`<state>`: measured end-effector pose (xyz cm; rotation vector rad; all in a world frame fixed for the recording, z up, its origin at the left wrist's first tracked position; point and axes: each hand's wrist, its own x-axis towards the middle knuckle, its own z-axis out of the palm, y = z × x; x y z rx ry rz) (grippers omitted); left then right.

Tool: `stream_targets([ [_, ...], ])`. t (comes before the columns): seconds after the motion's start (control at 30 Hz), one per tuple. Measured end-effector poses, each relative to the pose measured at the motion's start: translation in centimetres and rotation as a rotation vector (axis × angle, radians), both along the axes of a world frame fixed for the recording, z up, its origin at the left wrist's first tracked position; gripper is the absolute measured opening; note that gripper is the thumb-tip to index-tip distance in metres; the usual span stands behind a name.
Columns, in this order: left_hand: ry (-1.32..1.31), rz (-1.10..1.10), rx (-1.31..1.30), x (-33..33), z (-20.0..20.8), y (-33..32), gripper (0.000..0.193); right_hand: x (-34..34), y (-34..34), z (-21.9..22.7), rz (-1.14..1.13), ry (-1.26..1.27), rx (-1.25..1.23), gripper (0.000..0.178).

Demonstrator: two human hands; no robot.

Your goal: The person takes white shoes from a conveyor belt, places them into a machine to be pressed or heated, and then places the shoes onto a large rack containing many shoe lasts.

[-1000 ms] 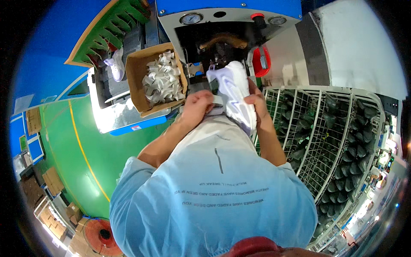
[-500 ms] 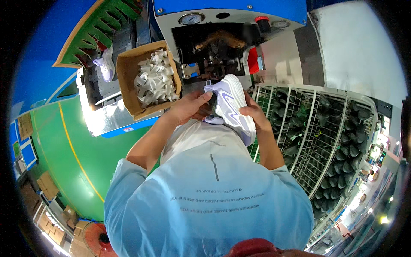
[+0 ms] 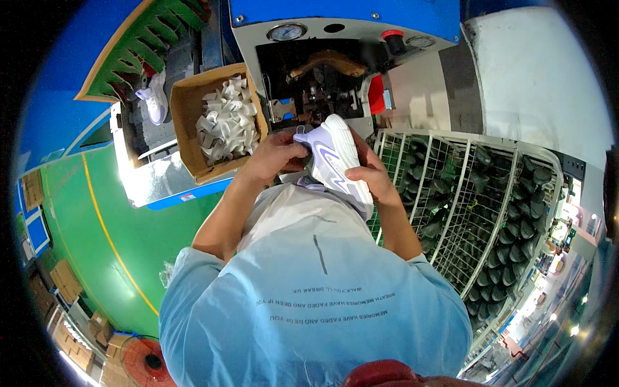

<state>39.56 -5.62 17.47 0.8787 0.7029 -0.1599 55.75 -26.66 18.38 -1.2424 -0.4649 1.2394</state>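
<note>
A white and lavender sneaker is tilted on its side in front of my body, its pale sole facing right. My right hand grips it along the sole, thumb pressed on the side. At the shoe's opening, my left hand has its fingers closed round the collar, partly hidden by the shoe. Just beyond the shoe is the dark cavity of a machine with a brown curved pad inside. Left of my left hand stands a cardboard box full of white curled inserts.
Another white and lavender sneaker rests on a conveyor at the far left, by a green slitted curtain. White wire racks holding dark shoe lasts stand close on my right. A red fan is at the lower left.
The sneaker and both hands have shifted slightly left and toward the collar side. Both hands keep their hold; the fingers of my left hand have curled more at the shoe's opening.
</note>
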Motion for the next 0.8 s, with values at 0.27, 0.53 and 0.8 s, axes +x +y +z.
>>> stream_targets([
  [0.27,-0.126,-0.165,0.539,-1.2,-0.2,-4.6,0.023,0.7,-0.7,-0.3,-0.321,0.179,-0.021,0.088],
  [0.53,-0.397,0.024,0.381,1.1,-3.7,-6.4,0.029,3.8,4.0,0.5,-0.414,-0.360,-0.161,0.092],
  [0.8,-0.375,0.079,0.192,5.3,-11.5,-5.8,0.025,4.4,9.1,-0.2,0.021,-1.293,-0.637,0.099],
])
